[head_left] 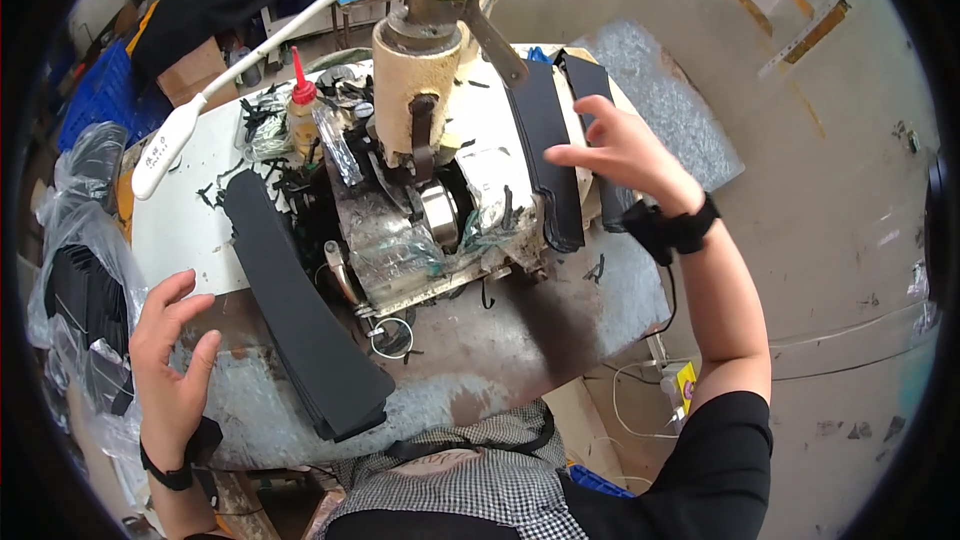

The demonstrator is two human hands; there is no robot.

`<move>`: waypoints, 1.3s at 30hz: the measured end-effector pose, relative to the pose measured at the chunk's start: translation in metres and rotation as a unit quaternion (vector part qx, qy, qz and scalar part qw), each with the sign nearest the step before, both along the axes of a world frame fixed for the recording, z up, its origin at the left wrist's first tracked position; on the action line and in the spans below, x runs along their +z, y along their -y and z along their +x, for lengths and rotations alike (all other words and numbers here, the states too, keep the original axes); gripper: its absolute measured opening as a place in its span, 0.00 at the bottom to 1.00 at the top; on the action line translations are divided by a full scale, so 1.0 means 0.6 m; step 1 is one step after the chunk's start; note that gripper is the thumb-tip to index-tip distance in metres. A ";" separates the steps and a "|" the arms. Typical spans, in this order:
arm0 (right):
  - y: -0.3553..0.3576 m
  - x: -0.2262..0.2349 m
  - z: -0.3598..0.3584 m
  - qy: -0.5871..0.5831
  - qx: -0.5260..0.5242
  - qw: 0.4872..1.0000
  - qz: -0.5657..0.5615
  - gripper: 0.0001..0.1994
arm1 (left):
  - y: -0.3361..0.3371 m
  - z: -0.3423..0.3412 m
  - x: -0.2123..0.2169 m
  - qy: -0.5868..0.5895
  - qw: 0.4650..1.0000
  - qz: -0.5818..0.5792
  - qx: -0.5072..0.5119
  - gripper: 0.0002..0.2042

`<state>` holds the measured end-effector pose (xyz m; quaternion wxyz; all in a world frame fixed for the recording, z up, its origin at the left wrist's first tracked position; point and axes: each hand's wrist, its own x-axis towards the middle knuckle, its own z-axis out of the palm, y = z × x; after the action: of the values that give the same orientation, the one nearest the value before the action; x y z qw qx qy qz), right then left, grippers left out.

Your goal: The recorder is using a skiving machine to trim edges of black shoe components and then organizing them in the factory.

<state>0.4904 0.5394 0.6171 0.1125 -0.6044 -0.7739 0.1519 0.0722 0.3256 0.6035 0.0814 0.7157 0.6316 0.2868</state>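
My left hand [172, 360] hovers at the table's left edge, fingers apart and holding nothing. Just right of it lies a stack of long black strips [300, 310], fanned a little at its near end. My right hand [630, 150] is raised over the right side, thumb and fingers spread with nothing between them. Beneath and beside it are a second stack of black strips [545, 150] and a narrower black stack [590, 80], which my hand partly covers. Between the two sides stands a cream-coloured machine [405, 90] with a shiny metal roller [440, 215].
A clear bottle with a red nozzle [302, 110] stands left of the machine among black scraps [265, 125]. A white lamp on a bent neck [168, 150] hangs over the left side. Plastic bags with black pieces [90, 310] sit beyond the table's left edge. Bubble wrap [660, 100] lies behind right.
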 end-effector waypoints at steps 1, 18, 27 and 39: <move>0.002 -0.021 -0.014 0.040 0.000 0.998 0.048 0.37 | -0.001 0.001 0.000 0.007 1.000 -0.002 0.001 0.15; 0.136 -0.015 -0.079 -0.063 0.117 0.985 0.113 0.22 | -0.021 -0.034 -0.004 0.039 0.998 -0.026 -0.029 0.15; 0.220 -0.050 -0.160 -0.123 0.299 0.939 0.121 0.15 | -0.123 -0.022 -0.095 -0.010 0.997 -0.071 0.041 0.22; 0.223 -0.071 -0.201 -0.147 0.356 0.911 0.147 0.12 | -0.135 -0.029 -0.096 0.194 0.968 -0.150 0.061 0.07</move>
<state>0.3698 0.4056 0.5743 0.2508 -0.2363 -0.9262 0.1532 0.0548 0.4067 0.5458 0.2915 0.5862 0.6817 0.3265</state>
